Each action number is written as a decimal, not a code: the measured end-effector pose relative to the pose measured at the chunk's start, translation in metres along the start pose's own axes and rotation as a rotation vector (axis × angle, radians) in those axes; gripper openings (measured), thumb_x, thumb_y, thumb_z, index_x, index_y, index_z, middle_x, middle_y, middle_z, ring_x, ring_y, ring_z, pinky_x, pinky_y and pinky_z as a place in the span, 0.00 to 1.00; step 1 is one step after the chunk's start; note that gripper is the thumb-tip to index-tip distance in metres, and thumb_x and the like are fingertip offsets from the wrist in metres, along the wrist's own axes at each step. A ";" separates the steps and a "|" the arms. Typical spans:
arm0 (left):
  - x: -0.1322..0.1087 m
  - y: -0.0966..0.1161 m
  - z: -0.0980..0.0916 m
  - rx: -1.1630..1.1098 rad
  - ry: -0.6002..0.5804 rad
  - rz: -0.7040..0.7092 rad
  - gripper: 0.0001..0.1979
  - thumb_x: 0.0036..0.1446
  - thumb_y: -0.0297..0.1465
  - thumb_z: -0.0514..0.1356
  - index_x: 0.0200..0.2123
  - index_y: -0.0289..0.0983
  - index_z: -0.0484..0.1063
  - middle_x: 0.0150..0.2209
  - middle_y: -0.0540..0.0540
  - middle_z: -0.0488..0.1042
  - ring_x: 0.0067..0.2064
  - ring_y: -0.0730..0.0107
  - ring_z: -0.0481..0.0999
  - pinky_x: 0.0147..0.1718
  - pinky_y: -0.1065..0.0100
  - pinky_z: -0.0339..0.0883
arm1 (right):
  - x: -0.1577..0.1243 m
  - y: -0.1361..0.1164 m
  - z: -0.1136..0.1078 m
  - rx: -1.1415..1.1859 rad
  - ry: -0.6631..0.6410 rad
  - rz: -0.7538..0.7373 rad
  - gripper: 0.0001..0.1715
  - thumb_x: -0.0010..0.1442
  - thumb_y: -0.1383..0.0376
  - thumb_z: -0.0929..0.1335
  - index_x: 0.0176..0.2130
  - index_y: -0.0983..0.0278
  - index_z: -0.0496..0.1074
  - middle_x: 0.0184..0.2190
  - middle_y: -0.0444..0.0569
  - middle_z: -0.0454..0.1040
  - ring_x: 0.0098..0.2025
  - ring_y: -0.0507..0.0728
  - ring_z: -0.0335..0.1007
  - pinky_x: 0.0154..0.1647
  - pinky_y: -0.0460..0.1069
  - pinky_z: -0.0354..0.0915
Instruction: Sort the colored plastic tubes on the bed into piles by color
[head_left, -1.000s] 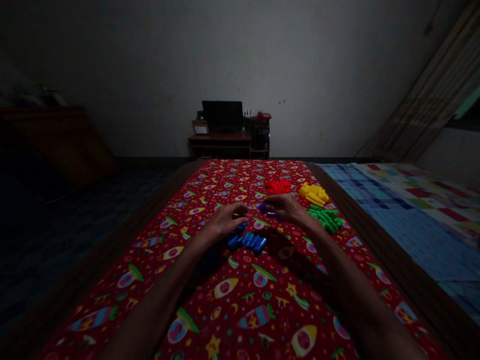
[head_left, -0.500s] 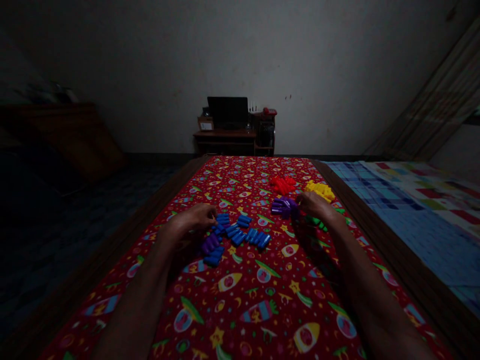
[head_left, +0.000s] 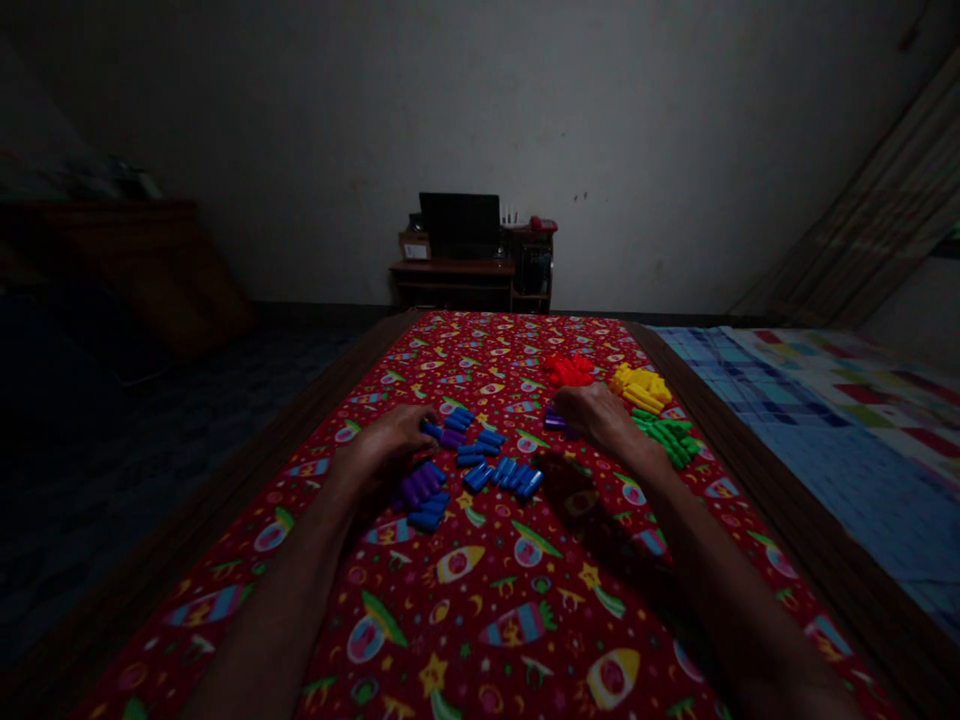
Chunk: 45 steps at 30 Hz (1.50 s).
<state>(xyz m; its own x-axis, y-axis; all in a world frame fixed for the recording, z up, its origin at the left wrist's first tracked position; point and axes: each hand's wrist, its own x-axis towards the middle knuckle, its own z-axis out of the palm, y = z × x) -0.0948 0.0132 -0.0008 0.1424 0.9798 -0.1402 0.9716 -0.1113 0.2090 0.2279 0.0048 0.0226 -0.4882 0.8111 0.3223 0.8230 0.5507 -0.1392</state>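
Note:
My left hand (head_left: pixel 391 440) is curled at the left edge of the blue pieces, its fingertips closed on a short blue tube (head_left: pixel 430 429). A purple tube (head_left: pixel 452 438) lies just right of those fingers among loose blue tubes (head_left: pixel 517 476). Below the hand is a small cluster of purple tubes (head_left: pixel 421 485) with more blue ones beside it. My right hand (head_left: pixel 596 415) is over the purple pile (head_left: pixel 556 418), fingers bunched and pointing left; it covers most of that pile. Whatever its fingertips hold is hidden.
Behind the right hand lie a red pile (head_left: pixel 568 370) and a yellow pile (head_left: pixel 641 387), with a green pile (head_left: pixel 667 438) to its right. A red patterned cloth (head_left: pixel 480 600) covers the table. A desk with a monitor (head_left: pixel 460 225) stands against the wall.
My right hand has moved left, from the purple pile's right side to over it, uncovering the green pile. Near my left hand, blue tubes have spread apart and a purple one shows among them.

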 end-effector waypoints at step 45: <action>0.007 -0.023 0.003 -0.282 0.441 -0.079 0.22 0.58 0.39 0.50 0.48 0.35 0.74 0.50 0.41 0.77 0.51 0.57 0.74 0.51 0.63 0.67 | -0.003 -0.073 0.043 0.356 -0.079 -0.329 0.11 0.65 0.68 0.61 0.40 0.66 0.73 0.35 0.52 0.75 0.35 0.54 0.69 0.36 0.46 0.61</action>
<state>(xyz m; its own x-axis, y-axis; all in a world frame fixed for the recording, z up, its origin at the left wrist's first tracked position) -0.1153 0.0222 -0.0093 -0.0810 0.9670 0.2415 0.8790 -0.0449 0.4747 0.1571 -0.0291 -0.0081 -0.7372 0.5880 0.3330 0.4783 0.8021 -0.3576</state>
